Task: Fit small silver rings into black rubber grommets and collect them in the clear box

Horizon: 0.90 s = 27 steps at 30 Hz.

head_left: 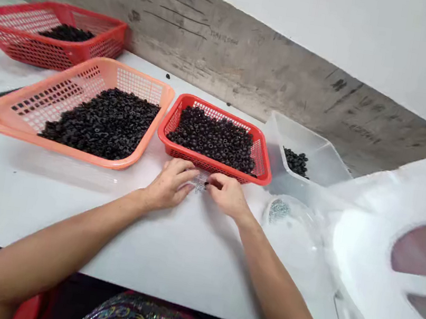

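Observation:
My left hand (173, 183) rests low over the table, its fingers stretched toward a small pile of silvery metal bits (200, 185). A gap shows between its thumb and fingers, and I see nothing held there. On the other side of the pile, my right hand (227, 196) pinches a small black piece (206, 184) between thumb and fingertips. Just behind both hands stands a red basket (216, 161) filled with small black rings (216, 136). The exact shape of the pinched piece is too small to make out.
An orange basket (73, 152) of small black parts (106, 122) stands at left, with another red basket (60, 54) behind it. To the right are a clear bin (313, 153) with black pieces and a clear round container (295, 225) with silvery bits. White plastic sheeting (371, 226) bulges at far right.

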Available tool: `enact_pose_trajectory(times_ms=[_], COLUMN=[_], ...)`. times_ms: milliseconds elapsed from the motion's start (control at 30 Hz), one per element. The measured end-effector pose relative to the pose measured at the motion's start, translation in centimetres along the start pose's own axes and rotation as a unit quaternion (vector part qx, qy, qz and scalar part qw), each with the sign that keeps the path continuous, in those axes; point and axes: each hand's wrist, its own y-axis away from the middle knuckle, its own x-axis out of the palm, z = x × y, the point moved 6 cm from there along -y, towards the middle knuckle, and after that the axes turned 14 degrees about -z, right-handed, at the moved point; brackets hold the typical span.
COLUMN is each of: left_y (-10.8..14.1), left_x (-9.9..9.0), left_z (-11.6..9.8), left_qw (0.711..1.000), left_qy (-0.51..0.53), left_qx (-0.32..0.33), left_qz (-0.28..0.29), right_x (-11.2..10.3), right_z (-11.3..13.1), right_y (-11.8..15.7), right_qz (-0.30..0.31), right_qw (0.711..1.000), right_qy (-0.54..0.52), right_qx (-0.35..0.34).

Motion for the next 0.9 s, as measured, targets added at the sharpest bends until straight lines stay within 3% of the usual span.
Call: enact_pose_trajectory(times_ms=[100, 200, 300, 433, 700, 900], left_y=[0.4, 0.5, 0.6, 1.2, 1.7, 1.7], left_x=[0.5, 0.6, 0.4, 0.5, 1.0, 1.2], left_z=[-0.6, 0.2, 1.9, 3.3, 3.5, 3.2], left_qw=[0.992, 0.981, 0.963, 0.925, 0.868, 0.837], left_qy=[0.125, 0.176, 0.166, 0.178, 0.232, 0.271], left_qx=[-0.004, -0.078, -0.203, -0.327, -0.434, -0.474], left_qz=[0.003, -0.018, -0.054, -0.081, -0.065, -0.048], right_x=[2.1, 2.7, 1.4, 0.8, 2.5, 2.2], right_z=[0.5, 0.2, -0.4, -1.0, -2.3, -2.3], right_y=[0.8, 1.3, 1.6, 2.7, 3.3, 3.3], right_qz=[0.041, 0.031, -0.037, -0.071, -0.086, -0.093], right_qw=[0.988, 0.982, 0.999, 0.969, 0.938, 0.952], right_qy=[-0.132, -0.163, -0.014, 0.201, 0.296, 0.243], right_qx=[0.067, 0.089, 0.001, -0.127, -0.162, -0.163])
